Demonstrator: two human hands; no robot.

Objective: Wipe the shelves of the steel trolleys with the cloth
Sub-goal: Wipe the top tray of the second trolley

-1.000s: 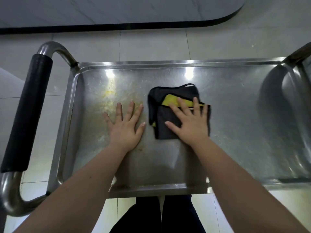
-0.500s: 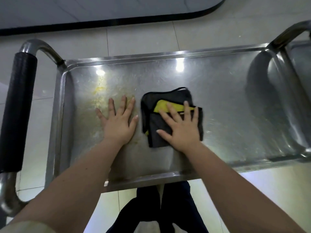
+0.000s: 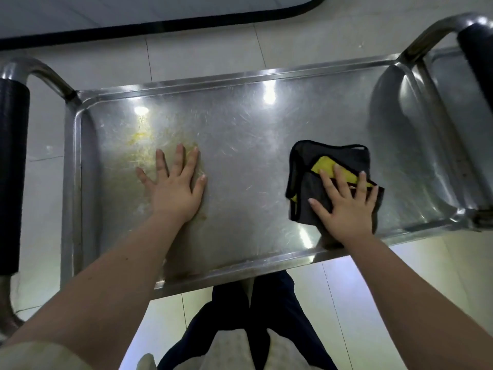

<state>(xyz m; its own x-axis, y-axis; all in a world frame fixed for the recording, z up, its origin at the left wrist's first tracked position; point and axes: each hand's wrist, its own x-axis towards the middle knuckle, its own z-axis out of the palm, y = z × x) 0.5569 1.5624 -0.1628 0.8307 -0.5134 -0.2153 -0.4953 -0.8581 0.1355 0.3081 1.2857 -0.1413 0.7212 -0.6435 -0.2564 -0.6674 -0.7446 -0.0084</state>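
Note:
The steel trolley's top shelf (image 3: 240,134) fills the middle of the view, scratched and shiny, with a yellowish smear (image 3: 138,136) at its back left. A folded dark grey cloth (image 3: 306,169) with a yellow inner side lies on the right part of the shelf. My right hand (image 3: 344,206) presses flat on the cloth with fingers spread. My left hand (image 3: 176,188) rests flat on the bare steel left of centre, fingers straight, just right of the smear.
A black-padded push handle (image 3: 12,169) stands at the trolley's left end, and another (image 3: 477,57) at the right end. A second steel shelf (image 3: 458,108) adjoins on the right. Pale floor tiles surround the trolley; a dark-edged counter (image 3: 160,25) runs along the back.
My right hand has slid the cloth to the right across the shelf, away from my left hand. My left hand has stayed flat in place. The view has shifted right.

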